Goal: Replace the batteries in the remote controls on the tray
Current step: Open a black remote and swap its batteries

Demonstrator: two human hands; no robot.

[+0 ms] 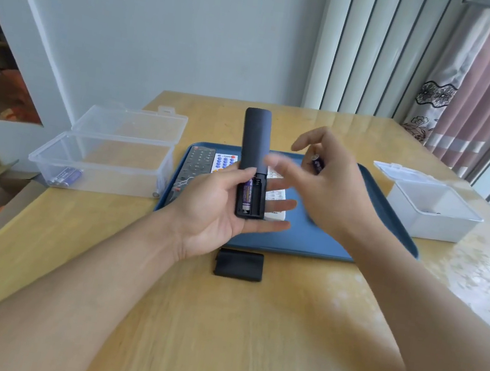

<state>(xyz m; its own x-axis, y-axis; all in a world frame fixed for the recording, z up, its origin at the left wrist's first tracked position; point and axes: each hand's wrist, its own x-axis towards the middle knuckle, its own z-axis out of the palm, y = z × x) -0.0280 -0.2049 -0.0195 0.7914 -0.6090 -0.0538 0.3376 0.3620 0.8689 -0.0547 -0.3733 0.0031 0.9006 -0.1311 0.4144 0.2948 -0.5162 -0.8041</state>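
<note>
one battery [247, 194] sits in the left slot of the open compartment; the slot beside it is bare. your left hand [221, 210] cradles the black remote [254, 155] back-side up, thumb pressed along its left edge, fingers extended beneath it and showing past its right side. your right hand [328, 191] hovers just right of the remote, blurred by motion; its thumb and curled fingers appear to pinch a second purple battery [317, 163] at the far side of the palm, while one finger points toward the compartment.

below your left palm, the detached battery cover [239, 264] lies flat on the wooden table [214, 339]. beyond your fingers, the blue tray [317, 247] holds a dark remote [196, 162] and a white remote with coloured buttons [225, 161]; a further white remote [277, 196] is partly hidden behind your left fingers. outward to the left stands a clear box [107, 161] with several batteries [65, 176] in its near corner. outward to the right stands a white box [433, 213], lid open, contents too small to identify.

progress estimate: the black remote is roughly half refitted. remaining: seat the second cell, refit the cover, then service the remotes on the tray, whose status cannot be determined.
</note>
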